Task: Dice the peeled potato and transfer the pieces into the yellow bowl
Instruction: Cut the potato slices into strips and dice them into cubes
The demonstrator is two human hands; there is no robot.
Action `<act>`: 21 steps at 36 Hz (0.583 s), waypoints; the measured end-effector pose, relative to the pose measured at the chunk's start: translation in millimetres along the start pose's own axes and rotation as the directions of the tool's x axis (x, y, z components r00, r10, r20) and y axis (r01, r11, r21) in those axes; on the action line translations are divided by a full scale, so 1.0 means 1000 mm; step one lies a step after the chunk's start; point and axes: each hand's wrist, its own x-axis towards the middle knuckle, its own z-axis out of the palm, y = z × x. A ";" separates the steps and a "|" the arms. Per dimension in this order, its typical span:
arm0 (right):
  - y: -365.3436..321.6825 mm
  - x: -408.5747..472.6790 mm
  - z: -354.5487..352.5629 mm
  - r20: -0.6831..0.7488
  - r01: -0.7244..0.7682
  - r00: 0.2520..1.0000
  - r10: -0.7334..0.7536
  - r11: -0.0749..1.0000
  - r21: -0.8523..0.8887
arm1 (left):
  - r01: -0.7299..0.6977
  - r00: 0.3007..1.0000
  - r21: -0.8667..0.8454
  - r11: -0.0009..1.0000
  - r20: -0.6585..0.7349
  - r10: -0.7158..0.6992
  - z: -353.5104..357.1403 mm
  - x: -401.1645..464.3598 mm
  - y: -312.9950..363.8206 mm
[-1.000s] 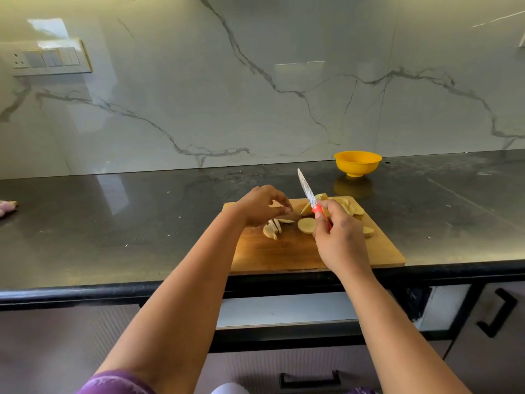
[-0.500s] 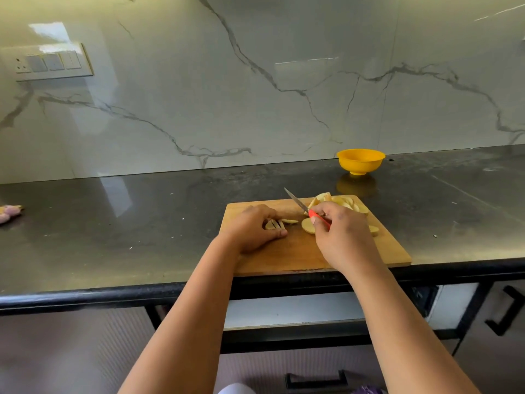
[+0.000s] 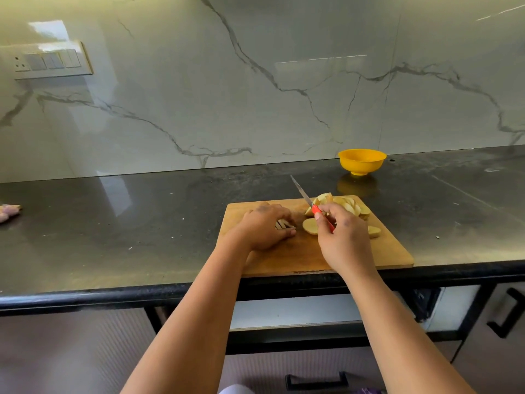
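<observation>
Left hand point(image 3: 267, 228) pinned potato sticks point(image 3: 284, 224) on cutting board point(image 3: 392, 251); right hand point(image 3: 342, 237) gripped knife point(image 3: 305, 196), blade raised; slices point(image 3: 348, 207) behind; yellow bowl point(image 3: 361, 161) well apart on desk point(image 3: 113, 223); advice: tuck fingertips, cut crosswise evenly.

Person's body only: two bare forearms enter from the bottom edge, no sleeves visible along either forearm, wrists uncovered. Left hand point(image 3: 265, 227) has no ring, watch or glove; a faint dark smudge sits on the knuckles, just behind the fingers. Right hand point(image 3: 345, 240) is likewise bare, with a similar small dark smudge on the back of the hand behind the fingers. A thumbnail shows short and unpainted. A scrap of purple fabric shows at the bottom edge, well behind the right fingers; a pale patch lies low centre, too cropped to identify.
</observation>
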 end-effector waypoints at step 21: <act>0.002 -0.001 0.000 -0.020 0.020 1.000 -0.020 1.000 -0.005 | 0.346 0.909 -0.020 0.938 -0.239 -0.341 0.006 -0.009 0.021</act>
